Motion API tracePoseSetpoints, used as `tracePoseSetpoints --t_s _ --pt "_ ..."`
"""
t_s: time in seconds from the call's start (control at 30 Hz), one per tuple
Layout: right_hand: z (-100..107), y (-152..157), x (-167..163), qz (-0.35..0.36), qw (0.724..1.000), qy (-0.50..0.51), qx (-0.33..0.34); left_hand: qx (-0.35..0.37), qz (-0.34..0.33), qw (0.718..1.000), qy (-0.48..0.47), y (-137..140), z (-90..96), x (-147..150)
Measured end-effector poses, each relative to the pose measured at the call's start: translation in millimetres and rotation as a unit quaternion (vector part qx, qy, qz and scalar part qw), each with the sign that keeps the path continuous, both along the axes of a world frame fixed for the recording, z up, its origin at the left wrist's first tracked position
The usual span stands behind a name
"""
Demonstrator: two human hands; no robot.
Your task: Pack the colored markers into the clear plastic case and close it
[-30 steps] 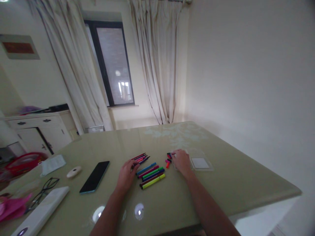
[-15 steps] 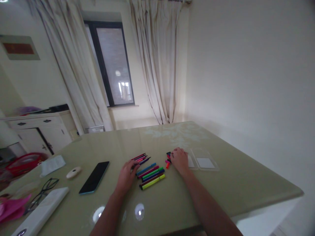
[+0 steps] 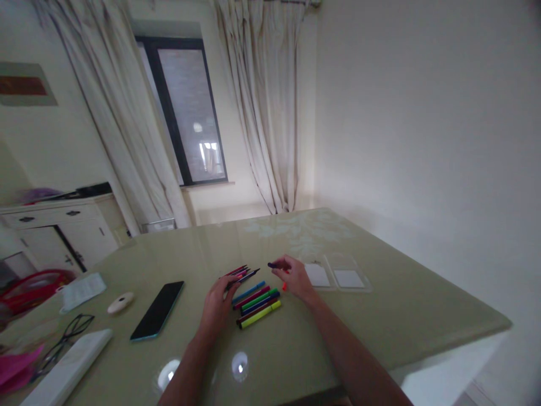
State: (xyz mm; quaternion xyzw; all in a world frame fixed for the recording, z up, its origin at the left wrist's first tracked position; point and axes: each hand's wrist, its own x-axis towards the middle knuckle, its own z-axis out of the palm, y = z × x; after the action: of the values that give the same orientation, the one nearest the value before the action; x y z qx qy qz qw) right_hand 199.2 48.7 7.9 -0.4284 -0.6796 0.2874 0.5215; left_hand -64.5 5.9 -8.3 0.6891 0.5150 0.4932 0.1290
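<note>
My left hand (image 3: 217,301) is closed round an uncapped marker (image 3: 252,274), its dark tip pointing right. Between the fingertips of my right hand (image 3: 295,276) is a dark pen cap (image 3: 271,265), held a short way from that tip. Several other uncapped markers (image 3: 232,272) lie just beyond my left fingers. Capped markers lie in a slanted row between my hands, from a blue marker (image 3: 249,291) at the back to a yellow-green marker (image 3: 261,314) at the front. An orange-red cap (image 3: 284,286) shows below my right hand, which partly hides the other caps.
An open clear plastic case (image 3: 367,282) with white inserts lies right of my right hand. To the left are a phone (image 3: 158,311), a white oval object (image 3: 120,303), glasses (image 3: 70,335), a long white object (image 3: 70,369) and a face mask (image 3: 84,291). A wall borders the table's right side.
My right hand has lifted a dark cap from the small pile and brought it left towards the marker. My left hand has raised the marker slightly. The view has shifted a little.
</note>
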Motion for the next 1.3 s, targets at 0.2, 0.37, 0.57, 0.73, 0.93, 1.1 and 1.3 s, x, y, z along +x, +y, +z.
tracePoseSetpoints --t_s 0.2,0.37,0.57,0.73,0.93,1.1,1.3 --pt "3.6 -5.2 -5.3 0.034 0.999 0.022 -0.007 0.011 -0.006 1.0 0.009 -0.9 -0.1 1.7" --pt "3.1 -5.8 -8.2 0.047 0.999 0.016 0.004 0.016 -0.01 1.0 0.013 -2.1 1.2 2.4" --pt "3.8 -8.2 -11.0 0.06 0.998 0.021 -0.004 0.018 -0.011 1.0 0.022 -1.4 0.6 2.7" --pt "2.9 -7.2 -10.9 0.059 0.998 0.004 0.023 0.02 -0.024 0.999 0.022 0.0 -2.8 2.5" --pt "-0.6 -7.4 -13.8 0.072 0.997 -0.003 0.019 0.003 -0.034 0.999 -0.007 -1.6 -0.7 7.2" --pt "3.4 -8.8 -10.7 0.081 0.997 -0.01 -0.012 -0.068 -0.026 0.996 -0.044 -1.1 0.6 8.5" --pt "2.7 -13.3 -17.2 0.101 0.994 -0.029 -0.03 -0.062 -0.055 0.996 -0.019 0.0 -5.5 9.9"
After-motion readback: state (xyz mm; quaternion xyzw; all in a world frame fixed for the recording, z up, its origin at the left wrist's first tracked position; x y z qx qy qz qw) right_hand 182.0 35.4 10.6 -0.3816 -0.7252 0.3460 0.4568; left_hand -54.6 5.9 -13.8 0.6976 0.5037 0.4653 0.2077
